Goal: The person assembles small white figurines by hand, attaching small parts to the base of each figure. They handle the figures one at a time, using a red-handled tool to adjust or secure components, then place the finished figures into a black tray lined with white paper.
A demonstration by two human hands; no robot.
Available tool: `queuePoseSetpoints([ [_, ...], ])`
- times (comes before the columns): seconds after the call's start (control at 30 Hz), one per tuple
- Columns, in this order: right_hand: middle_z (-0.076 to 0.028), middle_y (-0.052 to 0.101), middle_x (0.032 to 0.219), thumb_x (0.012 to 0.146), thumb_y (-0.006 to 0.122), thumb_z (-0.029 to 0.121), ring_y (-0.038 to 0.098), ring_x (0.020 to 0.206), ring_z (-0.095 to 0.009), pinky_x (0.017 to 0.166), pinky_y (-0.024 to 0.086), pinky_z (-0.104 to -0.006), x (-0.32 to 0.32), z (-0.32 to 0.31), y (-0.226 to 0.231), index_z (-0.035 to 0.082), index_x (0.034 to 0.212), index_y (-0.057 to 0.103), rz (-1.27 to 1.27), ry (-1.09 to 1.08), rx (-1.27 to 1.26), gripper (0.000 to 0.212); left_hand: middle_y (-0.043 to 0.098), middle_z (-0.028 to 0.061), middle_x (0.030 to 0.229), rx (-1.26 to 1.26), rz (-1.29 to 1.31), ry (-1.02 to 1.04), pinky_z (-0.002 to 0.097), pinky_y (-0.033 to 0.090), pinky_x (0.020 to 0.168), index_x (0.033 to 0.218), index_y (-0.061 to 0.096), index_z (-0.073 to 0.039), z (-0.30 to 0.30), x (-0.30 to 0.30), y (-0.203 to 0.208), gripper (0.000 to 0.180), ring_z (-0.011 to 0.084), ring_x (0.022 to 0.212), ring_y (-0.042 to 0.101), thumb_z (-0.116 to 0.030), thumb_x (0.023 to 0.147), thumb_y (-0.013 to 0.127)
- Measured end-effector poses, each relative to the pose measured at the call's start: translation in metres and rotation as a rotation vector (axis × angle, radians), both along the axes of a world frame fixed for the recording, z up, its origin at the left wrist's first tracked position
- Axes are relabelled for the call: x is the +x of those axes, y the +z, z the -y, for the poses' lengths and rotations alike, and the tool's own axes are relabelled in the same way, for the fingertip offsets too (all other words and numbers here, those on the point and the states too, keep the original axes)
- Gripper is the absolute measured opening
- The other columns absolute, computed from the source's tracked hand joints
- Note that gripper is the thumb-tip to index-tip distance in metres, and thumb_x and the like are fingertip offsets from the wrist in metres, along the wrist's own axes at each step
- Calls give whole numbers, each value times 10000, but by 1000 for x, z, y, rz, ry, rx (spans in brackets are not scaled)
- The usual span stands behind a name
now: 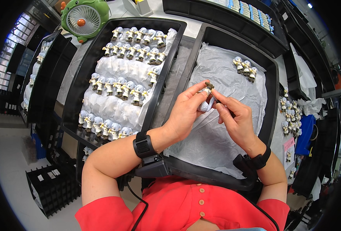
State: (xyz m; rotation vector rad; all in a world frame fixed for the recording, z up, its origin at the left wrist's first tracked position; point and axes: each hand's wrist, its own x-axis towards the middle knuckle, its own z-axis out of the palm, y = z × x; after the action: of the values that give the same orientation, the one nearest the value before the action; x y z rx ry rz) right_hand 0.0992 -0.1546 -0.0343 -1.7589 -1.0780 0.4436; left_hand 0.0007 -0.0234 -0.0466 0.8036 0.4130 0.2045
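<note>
A small figurine with pale blue-grey hair, a white outfit and brown boots is held upside down, boots toward the top of the picture. My left hand has its thumb and fingers closed round it. From the other side, my right hand pinches at the figurine; whether a small tool sits in those fingers I cannot make out. Both hands are above the right black tray, which is lined with crumpled white paper. Three similar figurines lie together at that tray's far right.
At left, another black tray holds rows of figurines on white paper. A green fan stands at the far left. More figurines and a blue container are at right. A tray with blue-and-white pieces lies at the back.
</note>
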Motion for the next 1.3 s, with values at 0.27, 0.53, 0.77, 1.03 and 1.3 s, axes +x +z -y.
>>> queuePoseSetpoints([
  [0.27, -59, 608, 758, 870, 547, 23, 540, 531, -80, 481, 438, -215, 0, -1, 1, 56, 1187, 586, -13, 0, -5, 321, 558, 53, 1109, 10, 5, 2, 288, 451, 866, 1307, 403, -1, 0, 0, 1, 395, 106, 981, 553, -139, 938, 435],
  [0.53, -64, 601, 754, 870, 545, 24, 545, 535, -85, 483, 437, -222, -1, -1, 1, 59, 1194, 579, -5, -14, 10, 328, 557, 58, 1119, -3, 12, 13, 299, 450, 874, 1303, 406, 0, 1, 0, 2, 392, 113, 986, 553, -141, 938, 437],
  [0.77, -65, 588, 721, 866, 546, 18, 543, 516, -99, 481, 433, -238, -1, -1, -2, 62, 1197, 576, 58, -8, 4, 336, 560, 53, 1117, -3, 0, 11, 290, 457, 864, 1302, 411, -7, 0, 0, 0, 391, 105, 972, 560, -138, 935, 448],
  [1.03, -65, 587, 716, 860, 552, 10, 544, 514, -102, 483, 435, -239, -1, -1, -3, 64, 1199, 575, 86, -9, 0, 343, 565, 42, 1105, -8, 13, 11, 275, 464, 846, 1297, 419, -11, 0, 0, 0, 385, 91, 967, 558, -141, 936, 452],
  [1.3, -67, 595, 736, 852, 565, 2, 542, 522, -103, 485, 435, -241, -1, -1, -4, 56, 1196, 574, 95, 0, 16, 349, 563, 33, 1105, -3, 10, 3, 277, 456, 850, 1295, 424, -12, 0, 0, -1, 384, 88, 968, 553, -143, 935, 444],
])
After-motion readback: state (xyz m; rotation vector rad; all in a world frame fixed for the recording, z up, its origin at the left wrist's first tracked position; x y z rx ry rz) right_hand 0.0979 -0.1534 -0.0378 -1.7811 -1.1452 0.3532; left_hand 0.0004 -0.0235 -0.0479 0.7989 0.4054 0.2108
